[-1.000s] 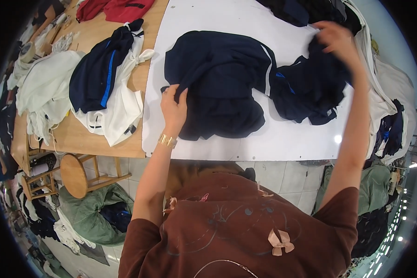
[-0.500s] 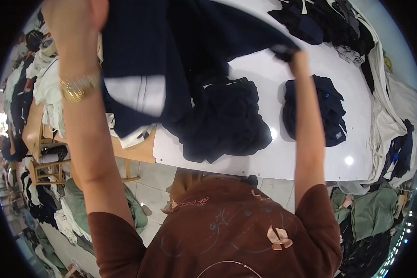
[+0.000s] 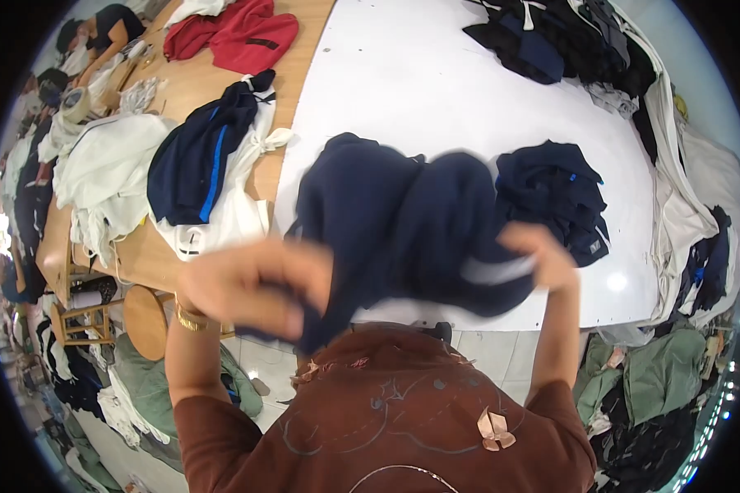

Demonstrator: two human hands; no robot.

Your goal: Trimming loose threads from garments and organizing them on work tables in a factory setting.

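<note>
A dark navy garment (image 3: pixel 419 238) with a light stripe is bunched between my hands, over the near edge of the white table (image 3: pixel 395 74). My left hand (image 3: pixel 259 283), blurred by motion, has its fingers curled round the garment's left end, which hangs below them. At the other end my right hand (image 3: pixel 547 256) pinches the cloth beside the light stripe. The garment hides most of what lies under it. Just beyond my right hand, a crumpled pile of navy cloth (image 3: pixel 551 189) with small blue details rests on the table.
To the left, a wooden table (image 3: pixel 308 33) holds a navy garment with a blue stripe (image 3: pixel 201 156), white cloth (image 3: pixel 111 160) and a red garment (image 3: pixel 238 37). Dark clothes (image 3: pixel 543 41) lie at the far right. Another person (image 3: pixel 107 37) bends over work at far left.
Both hands have come down and toward me with the navy garment, the left one the farthest. The garment, held up and spread before, is now lowered and bunched, uncovering the left table.
</note>
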